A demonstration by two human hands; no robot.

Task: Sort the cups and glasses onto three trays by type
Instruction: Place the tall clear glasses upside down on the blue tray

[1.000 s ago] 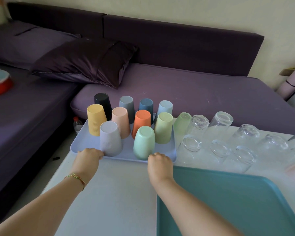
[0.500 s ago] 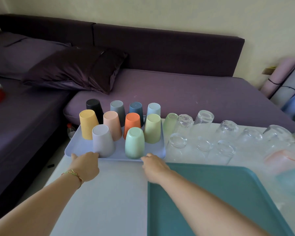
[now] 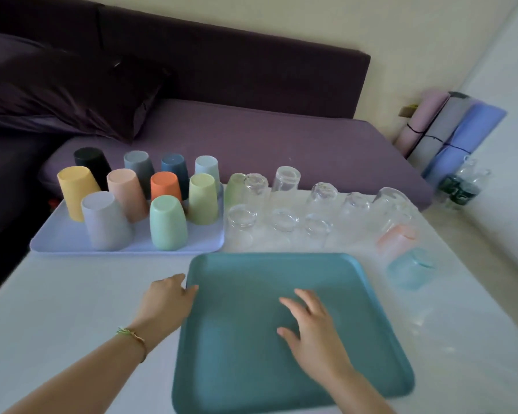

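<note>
A lavender tray (image 3: 57, 242) at the table's far left carries several upturned coloured plastic cups (image 3: 168, 222). A pale green cup (image 3: 234, 188) stands just off its right edge. Several upturned clear glasses (image 3: 284, 221) crowd the far middle of the table. To the right sit a tinted pink glass (image 3: 396, 237) and a tinted blue glass (image 3: 410, 268). A bare teal tray (image 3: 251, 354) lies in front of me. My left hand (image 3: 166, 298) touches the teal tray's left rim. Above that tray hovers my right hand (image 3: 311, 327), fingers spread and holding nothing.
The white table (image 3: 72, 309) ends against a purple sofa (image 3: 251, 138) with a dark pillow (image 3: 72, 91). Rolled mats (image 3: 449, 130) lean in the right corner, with bottles (image 3: 461, 186) on the floor below them.
Both hands have let go of the lavender tray's near edge and drawn back to the teal tray. The view has swung to the right.
</note>
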